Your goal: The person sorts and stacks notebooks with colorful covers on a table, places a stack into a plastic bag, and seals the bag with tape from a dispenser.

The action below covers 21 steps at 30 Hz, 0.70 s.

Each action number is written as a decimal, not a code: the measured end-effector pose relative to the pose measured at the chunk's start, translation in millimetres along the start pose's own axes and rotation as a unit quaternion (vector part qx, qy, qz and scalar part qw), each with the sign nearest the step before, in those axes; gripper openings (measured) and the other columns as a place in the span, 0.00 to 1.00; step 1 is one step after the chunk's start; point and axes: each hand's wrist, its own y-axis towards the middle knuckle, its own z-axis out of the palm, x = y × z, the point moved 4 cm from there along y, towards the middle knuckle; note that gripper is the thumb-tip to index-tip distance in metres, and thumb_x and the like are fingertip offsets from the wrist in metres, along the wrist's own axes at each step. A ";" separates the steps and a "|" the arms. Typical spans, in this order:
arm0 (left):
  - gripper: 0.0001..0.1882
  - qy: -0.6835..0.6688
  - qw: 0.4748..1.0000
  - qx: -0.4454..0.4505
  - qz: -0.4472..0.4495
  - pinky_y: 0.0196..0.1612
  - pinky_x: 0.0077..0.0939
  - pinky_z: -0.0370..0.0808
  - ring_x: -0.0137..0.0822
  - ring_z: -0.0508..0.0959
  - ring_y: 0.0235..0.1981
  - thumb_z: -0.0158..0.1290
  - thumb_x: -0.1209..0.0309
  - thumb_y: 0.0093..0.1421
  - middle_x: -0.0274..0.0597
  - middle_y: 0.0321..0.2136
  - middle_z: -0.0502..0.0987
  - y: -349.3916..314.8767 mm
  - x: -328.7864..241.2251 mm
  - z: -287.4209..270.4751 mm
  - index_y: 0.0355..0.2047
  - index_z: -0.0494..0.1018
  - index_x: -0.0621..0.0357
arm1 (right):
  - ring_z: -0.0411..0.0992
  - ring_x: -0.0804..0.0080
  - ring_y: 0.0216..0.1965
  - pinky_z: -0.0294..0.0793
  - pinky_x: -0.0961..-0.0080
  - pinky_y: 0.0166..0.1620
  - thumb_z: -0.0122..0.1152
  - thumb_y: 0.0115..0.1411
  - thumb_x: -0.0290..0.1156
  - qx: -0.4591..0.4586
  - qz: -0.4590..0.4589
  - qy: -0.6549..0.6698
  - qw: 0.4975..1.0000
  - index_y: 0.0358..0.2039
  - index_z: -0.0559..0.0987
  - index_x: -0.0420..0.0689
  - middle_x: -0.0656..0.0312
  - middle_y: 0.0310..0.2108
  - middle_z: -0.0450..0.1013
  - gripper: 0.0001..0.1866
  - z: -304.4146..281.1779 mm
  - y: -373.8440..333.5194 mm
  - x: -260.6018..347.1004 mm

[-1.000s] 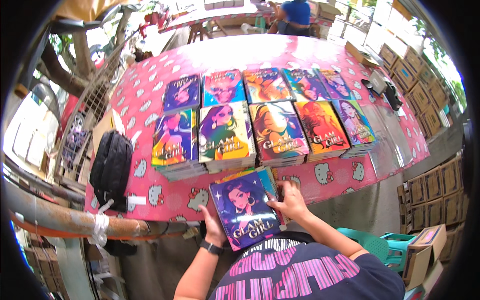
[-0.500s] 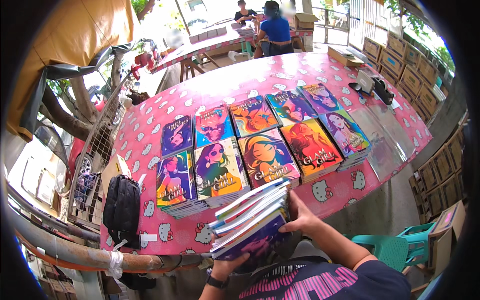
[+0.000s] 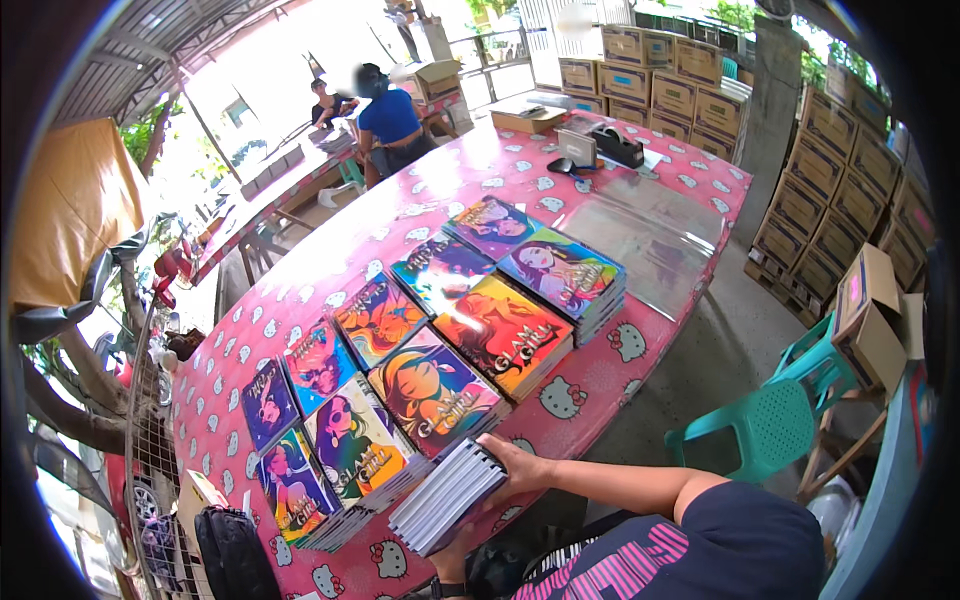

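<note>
I hold a stack of thin books [image 3: 447, 495] at the near edge of the table, its page edges turned toward me. My right hand [image 3: 517, 466] grips the stack's upper right side. My left hand [image 3: 452, 566] supports it from below and is mostly hidden by it. Just beyond lie two rows of colourful illustrated books in piles: an orange-covered pile [image 3: 505, 335], a yellow-green pile [image 3: 358, 452] and a blue pile [image 3: 565, 272] among them. They rest on a round table with a pink patterned cloth [image 3: 590, 385].
A teal plastic chair [image 3: 772, 425] stands right of me. Stacked cardboard boxes [image 3: 820, 170] line the right side. A black bag [image 3: 235, 552] sits at the table's left edge. A tape dispenser [image 3: 618, 148] and clear plastic sheet [image 3: 640, 235] lie farther back. Two people [image 3: 385, 118] sit at another table.
The stack, earlier held cover-up, has tipped so its page edges face me. My view has swung right, bringing the boxes and chair into sight.
</note>
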 end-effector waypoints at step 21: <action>0.35 -0.140 0.937 0.295 0.124 0.62 0.46 0.56 0.44 0.67 0.54 0.58 0.71 0.48 0.45 0.58 0.59 74.4 -136.8 430.8 0.57 0.59 0.51 | 0.66 0.64 0.53 0.68 0.71 0.53 0.59 0.52 0.30 -0.208 0.234 0.444 0.840 0.64 0.49 0.40 0.52 0.54 0.63 0.42 -409.6 -155.6 18.1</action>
